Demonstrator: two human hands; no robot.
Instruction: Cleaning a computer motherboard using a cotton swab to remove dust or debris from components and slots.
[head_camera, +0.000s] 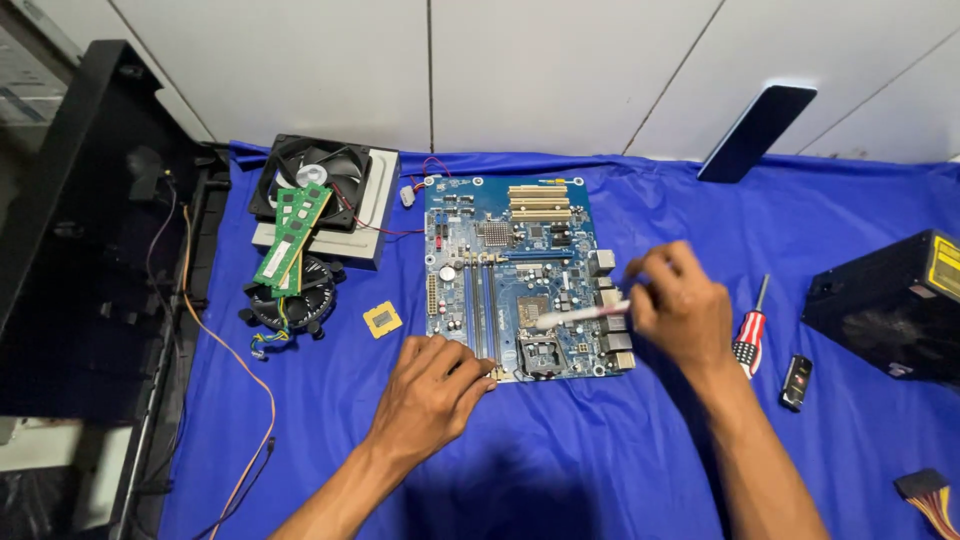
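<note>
Head view: right hand (680, 305) fingers pinch thin white brush (582, 315) over motherboard (515, 270), centre frame; left hand (432, 390) fingers curled, steadying lower edge. Board stiff, light, fragile; grip edges.

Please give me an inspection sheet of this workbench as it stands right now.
Surface: blue cloth over the table.
Job's things: blue motherboard lying flat; white syringe-like tube pointed at it.
Clutter: loose processor chip, green memory sticks, two fans, screwdriver, black key fob, black power supply, phone.
Grippers: left hand steadies the board's near edge; right hand holds the tube.
Cables: orange wire at left.
Surroundings: white tiled wall; black case.
</note>
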